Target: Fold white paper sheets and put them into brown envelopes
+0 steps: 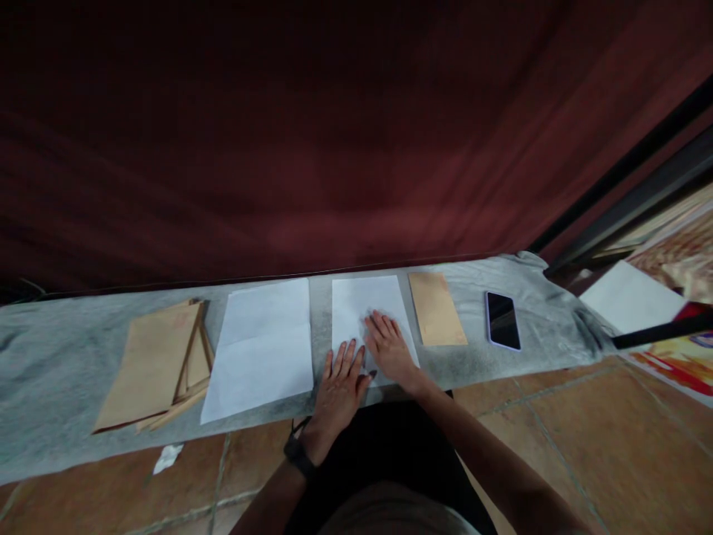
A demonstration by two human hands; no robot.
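Observation:
A white sheet of paper (356,297) lies on the grey cloth in front of me. My left hand (341,379) rests on its lower left part, fingers spread, with a dark band on the wrist. My right hand (388,345) is laid flat on the middle of the same sheet, fingers stretched out and pointing up and left. Left of it lies a stack of white paper (264,345). A brown envelope (437,308) is just right of the sheet. Farther left, several brown envelopes (150,360) sit in an uneven, fanned pile.
The grey cloth (50,371) covers a long, narrow surface against a dark red backdrop (312,148). A phone with a purple edge (503,321) lies at the right. A crumpled white scrap (168,458) is on the tiled floor (601,423). Dark bars and white paper (632,297) stand at the far right.

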